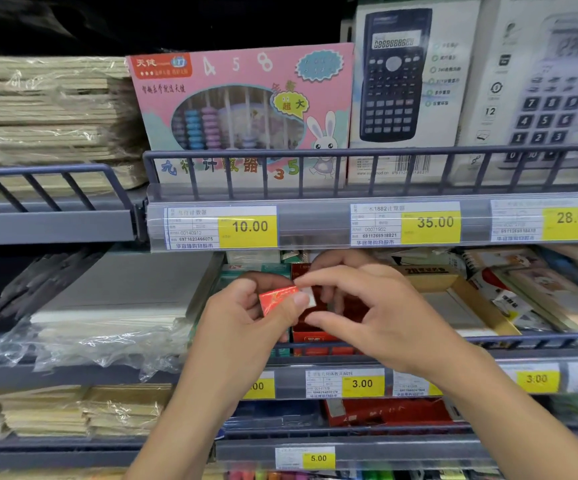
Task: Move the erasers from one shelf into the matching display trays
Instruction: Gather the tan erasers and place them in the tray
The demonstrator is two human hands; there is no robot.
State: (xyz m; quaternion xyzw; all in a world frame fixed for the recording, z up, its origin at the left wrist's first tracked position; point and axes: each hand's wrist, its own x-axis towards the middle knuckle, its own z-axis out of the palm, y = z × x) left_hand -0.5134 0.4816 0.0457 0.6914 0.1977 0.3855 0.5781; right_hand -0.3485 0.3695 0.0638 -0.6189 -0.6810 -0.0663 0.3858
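Observation:
A small eraser in a red wrapper with a white end [280,297] is held in front of the middle shelf. My left hand [242,320] grips its red end between thumb and fingers. My right hand [360,306] pinches the white end with thumb and forefinger. Right behind the hands stands a red display tray [318,336] on the middle shelf, mostly hidden by my fingers. A green-white tray [246,271] sits just left of it.
A tan cardboard tray [453,289] stands to the right of the red one. Plastic-wrapped paper packs [114,306] lie to the left. The upper shelf holds an abacus box [242,109] and calculator boxes [405,84]. A wire rail [522,341] fronts the middle shelf.

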